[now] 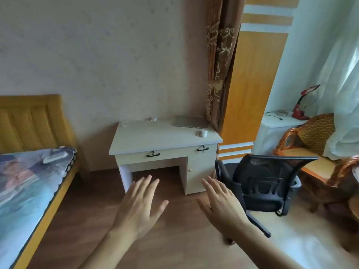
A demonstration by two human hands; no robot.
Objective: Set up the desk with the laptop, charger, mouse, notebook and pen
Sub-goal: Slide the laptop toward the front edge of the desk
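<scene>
A pale desk point(155, 138) stands against the far wall, some distance ahead of me. A closed silver laptop point(191, 121) lies flat at its back right corner. In front of the laptop sits a white mouse point(203, 133). A white charger with its cable point(139, 120) lies at the back left of the desktop. No notebook or pen shows. My left hand point(138, 205) and my right hand point(223, 204) are held out flat over the floor, palms down, fingers apart, holding nothing.
A black mesh office chair point(266, 183) stands right of the desk, turned away from it. A bed point(29, 181) with a yellow frame fills the left side. A wicker seat point(314, 144) and a white side table with a red lamp point(303, 105) are at the right.
</scene>
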